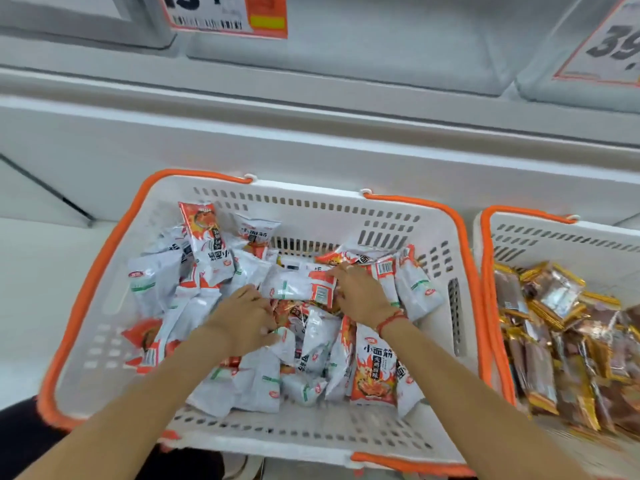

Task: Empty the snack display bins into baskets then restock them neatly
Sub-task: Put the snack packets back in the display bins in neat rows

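Head view: white-and-orange snack packets [304, 344] heaped in orange-rimmed basket [346, 216] below display bins [346, 60]; left hand [242, 317] and right hand [360, 296] each clutching packets, likely gathering a bundle for restocking

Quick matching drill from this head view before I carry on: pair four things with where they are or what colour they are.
Things:
1. left hand
2. red string bracelet
3. brown and gold packets
4. basket handles

Descriptions:
A. orange
B. in the basket on the right
C. on the right wrist
D. among the white and orange snack packets

Pairs: 1-D, 2-C, 3-B, 4-A
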`<state>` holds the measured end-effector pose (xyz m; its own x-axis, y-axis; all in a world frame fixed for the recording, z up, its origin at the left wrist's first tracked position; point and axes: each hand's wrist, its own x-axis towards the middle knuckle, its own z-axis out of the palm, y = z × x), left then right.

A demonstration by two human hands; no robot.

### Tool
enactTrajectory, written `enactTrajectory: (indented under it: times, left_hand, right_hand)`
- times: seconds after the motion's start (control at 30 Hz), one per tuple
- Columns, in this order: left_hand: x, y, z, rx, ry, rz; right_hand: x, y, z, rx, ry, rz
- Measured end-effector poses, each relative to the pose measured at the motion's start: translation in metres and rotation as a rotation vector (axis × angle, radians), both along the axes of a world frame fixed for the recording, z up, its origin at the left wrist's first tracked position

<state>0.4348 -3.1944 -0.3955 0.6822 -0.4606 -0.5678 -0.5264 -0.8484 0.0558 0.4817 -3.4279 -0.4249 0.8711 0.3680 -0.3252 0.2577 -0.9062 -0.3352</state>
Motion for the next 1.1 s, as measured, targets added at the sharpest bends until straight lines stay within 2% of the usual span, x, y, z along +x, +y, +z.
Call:
enactTrajectory:
  times: [0.1, 0.17, 0.2, 0.27, 0.3, 0.33, 0.37, 0.47, 0.6, 0.67, 0.73, 0.83, 0.9, 1.0, 1.1]
  left_hand:
    - [0.015, -0.001, 0.01, -0.048, 0.069, 0.081]
    - [0.024, -0.002, 0.013, -0.151, 0.08, 0.219]
    - [0.027, -0.002, 0.012, -0.209, 0.032, 0.302]
    - [0.033, 0.0, 0.011, -0.372, -0.222, 0.439]
    - [0.034, 0.001, 0.004, -0.437, -0.359, 0.44]
    - [0.035, 0.001, 0.0, -0.448, -0.416, 0.404]
    - [0.036, 0.002, -0.004, -0.41, -0.389, 0.341]
    - [0.028, 0.001, -0.02, -0.266, -0.151, 0.202]
    - [0.022, -0.002, -0.023, -0.292, -0.078, 0.157]
    - [0.018, -0.001, -0.021, -0.269, -0.055, 0.147]
    - [0.012, 0.001, -0.02, -0.241, -0.053, 0.139]
    - [0.005, 0.001, -0.016, -0.238, -0.08, 0.159]
    - [0.007, 0.001, -0.012, -0.234, -0.099, 0.184]
    - [0.013, -0.002, -0.011, -0.302, -0.187, 0.301]
    - [0.021, -0.012, -0.012, -0.462, -0.332, 0.496]
  right_hand:
    - [0.011, -0.001, -0.01, -0.052, 0.02, 0.081]
    - [0.015, 0.005, -0.01, -0.085, 0.138, 0.133]
    - [0.013, 0.01, -0.01, -0.103, 0.193, 0.169]
    - [0.003, 0.02, -0.008, -0.156, 0.228, 0.248]
    - [-0.005, 0.023, -0.005, -0.167, 0.24, 0.269]
    - [-0.012, 0.025, -0.001, -0.157, 0.272, 0.275]
    - [-0.018, 0.024, 0.005, -0.137, 0.323, 0.272]
    - [-0.025, 0.012, 0.028, -0.077, 0.483, 0.283]
    - [-0.023, 0.004, 0.052, 0.014, 0.653, 0.251]
    - [-0.021, 0.007, 0.045, 0.148, 0.54, 0.115]
    - [-0.013, 0.012, 0.03, 0.26, 0.291, -0.083]
    - [0.007, 0.02, 0.006, 0.228, 0.111, -0.218]
    - [0.019, 0.027, -0.005, 0.088, 0.146, -0.206]
    - [0.022, 0.038, -0.011, -0.06, 0.312, -0.118]
    - [0.01, 0.039, -0.005, -0.026, 0.487, 0.083]
